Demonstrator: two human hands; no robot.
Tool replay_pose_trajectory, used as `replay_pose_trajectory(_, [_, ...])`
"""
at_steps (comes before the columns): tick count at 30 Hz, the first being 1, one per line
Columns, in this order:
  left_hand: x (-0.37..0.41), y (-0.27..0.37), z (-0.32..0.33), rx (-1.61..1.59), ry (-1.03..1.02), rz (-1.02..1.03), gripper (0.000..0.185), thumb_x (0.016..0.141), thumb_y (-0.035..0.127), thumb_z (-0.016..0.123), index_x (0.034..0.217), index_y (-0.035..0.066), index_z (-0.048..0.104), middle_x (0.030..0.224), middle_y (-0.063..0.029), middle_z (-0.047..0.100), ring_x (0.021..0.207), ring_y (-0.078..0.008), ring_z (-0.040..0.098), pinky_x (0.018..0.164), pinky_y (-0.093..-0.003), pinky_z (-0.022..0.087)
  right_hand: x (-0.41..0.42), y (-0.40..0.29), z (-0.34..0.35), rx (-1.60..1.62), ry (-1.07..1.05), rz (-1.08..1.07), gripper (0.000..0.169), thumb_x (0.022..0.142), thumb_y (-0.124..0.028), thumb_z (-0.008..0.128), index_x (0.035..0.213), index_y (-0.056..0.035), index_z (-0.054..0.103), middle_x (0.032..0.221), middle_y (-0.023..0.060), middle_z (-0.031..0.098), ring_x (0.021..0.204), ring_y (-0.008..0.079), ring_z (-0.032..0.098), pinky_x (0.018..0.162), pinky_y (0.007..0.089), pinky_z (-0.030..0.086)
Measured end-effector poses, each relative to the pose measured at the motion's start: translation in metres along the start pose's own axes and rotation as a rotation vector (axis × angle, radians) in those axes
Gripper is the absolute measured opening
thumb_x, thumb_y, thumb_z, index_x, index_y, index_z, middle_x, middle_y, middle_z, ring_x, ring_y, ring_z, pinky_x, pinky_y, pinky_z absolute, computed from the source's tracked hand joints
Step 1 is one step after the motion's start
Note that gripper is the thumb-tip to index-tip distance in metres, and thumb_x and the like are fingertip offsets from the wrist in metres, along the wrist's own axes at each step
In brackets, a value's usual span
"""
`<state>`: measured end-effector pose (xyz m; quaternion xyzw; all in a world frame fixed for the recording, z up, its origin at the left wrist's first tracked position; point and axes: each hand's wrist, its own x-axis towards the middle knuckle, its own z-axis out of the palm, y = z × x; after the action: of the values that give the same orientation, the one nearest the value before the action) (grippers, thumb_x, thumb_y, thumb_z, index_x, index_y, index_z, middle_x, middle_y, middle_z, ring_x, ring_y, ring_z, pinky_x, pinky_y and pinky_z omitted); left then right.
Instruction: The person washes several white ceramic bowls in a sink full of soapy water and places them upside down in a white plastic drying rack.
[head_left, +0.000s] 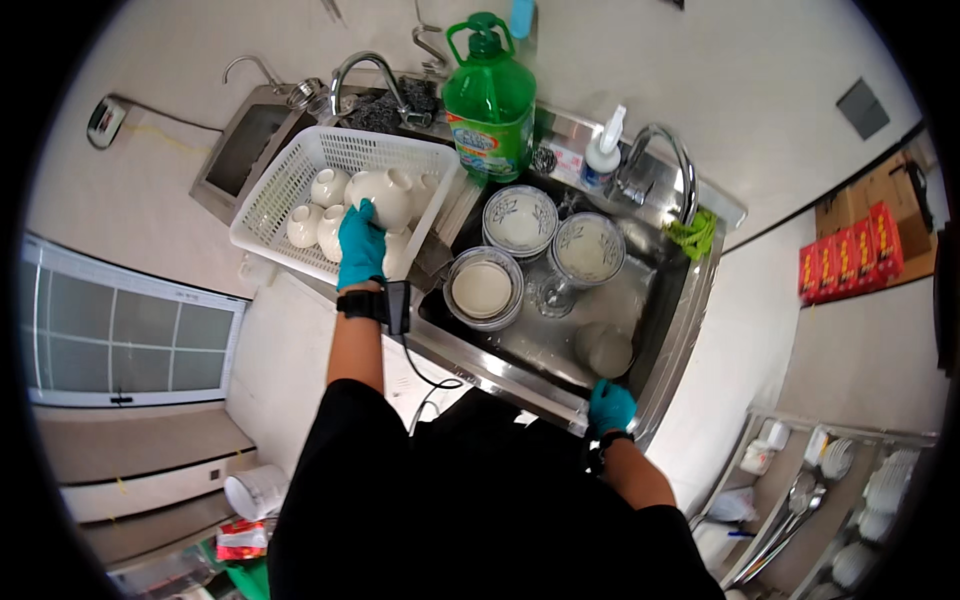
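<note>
My left hand (363, 244), in a teal glove, is over a white perforated plastic basket (435, 214) and grips a white ceramic bowl (384, 199) among other upturned white bowls (304, 226). My right hand (612, 407), gloved too, rests at the front rim of the stainless steel sink (517, 390); whether its fingers hold anything cannot be told. Near it, a bowl (604, 349) lies in the sink. Stacks of patterned bowls (520, 220), more patterned bowls (589, 249) and a stack with a plain bowl on top (482, 289) stand in the sink.
Behind the sink stand a large green detergent bottle (489, 112), a white pump bottle (602, 154) and a curved faucet (679, 169) with a green cloth (691, 234) beside it. Another faucet (367, 67) rises behind the basket. At right is a shelf with dishes (836, 459).
</note>
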<state>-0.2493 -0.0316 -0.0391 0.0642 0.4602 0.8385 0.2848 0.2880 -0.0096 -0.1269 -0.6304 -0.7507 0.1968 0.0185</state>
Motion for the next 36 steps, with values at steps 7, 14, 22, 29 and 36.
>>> replay_pose_trajectory(7, [0.007, -0.006, -0.051, 1.827, -0.074, 0.291, 0.017, 0.083, 0.017, 0.064, 0.096, 0.006, 0.064, 0.091, -0.0190, 0.065, 0.087, -0.0364, 0.062, 0.077, -0.0387, 0.050, -0.002, 0.003, 0.003, -0.066, 0.022, 0.002, 0.044, 0.087, -0.038, 0.044, 0.066, -0.0064, 0.067, 0.071, 0.0199, 0.063, 0.066, 0.0394, 0.061, 0.061, 0.0493, 0.048])
replay_pose_trajectory(14, [0.027, -0.008, -0.117, 1.644, 0.052, 0.394, 0.023, 0.076, 0.012, 0.065, 0.099, 0.008, 0.063, 0.082, -0.0120, 0.065, 0.071, -0.0269, 0.063, 0.065, -0.0353, 0.051, -0.001, -0.010, 0.005, -0.036, 0.046, -0.027, 0.046, 0.087, -0.037, 0.044, 0.064, -0.0048, 0.067, 0.069, 0.0201, 0.062, 0.066, 0.0392, 0.061, 0.062, 0.0494, 0.048])
replay_pose_trajectory(22, [-0.047, 0.023, 0.040, 0.398, -0.025, 0.194, 0.029, 0.088, 0.014, 0.059, 0.115, 0.004, 0.058, 0.100, -0.0067, 0.064, 0.089, -0.0140, 0.059, 0.079, -0.0266, 0.047, -0.001, 0.001, 0.005, 0.078, 0.149, -0.062, 0.038, 0.084, -0.032, 0.049, 0.060, -0.0062, 0.064, 0.066, 0.0190, 0.061, 0.061, 0.0384, 0.060, 0.059, 0.0486, 0.048])
replay_pose_trajectory(29, [-0.156, -0.059, 0.175, 0.797, -0.709, -0.220, 0.022, 0.089, 0.019, 0.060, 0.104, 0.003, 0.062, 0.097, -0.0025, 0.063, 0.088, -0.0108, 0.057, 0.077, -0.0252, 0.046, 0.002, 0.003, 0.004, 0.041, 0.111, -0.015, 0.035, 0.084, -0.033, 0.051, 0.062, -0.0096, 0.065, 0.067, 0.0141, 0.063, 0.062, 0.0341, 0.062, 0.058, 0.0456, 0.048])
replay_pose_trajectory(36, [-0.209, -0.245, 0.173, 1.291, -1.440, 0.163, 0.015, 0.079, 0.017, 0.061, 0.089, 0.006, 0.063, 0.087, -0.0160, 0.064, 0.079, -0.0322, 0.063, 0.069, -0.0412, 0.050, 0.003, 0.006, 0.010, 0.083, 0.103, -0.014, 0.034, 0.083, -0.031, 0.052, 0.058, -0.0115, 0.064, 0.064, 0.0123, 0.061, 0.061, 0.0317, 0.060, 0.056, 0.0438, 0.047])
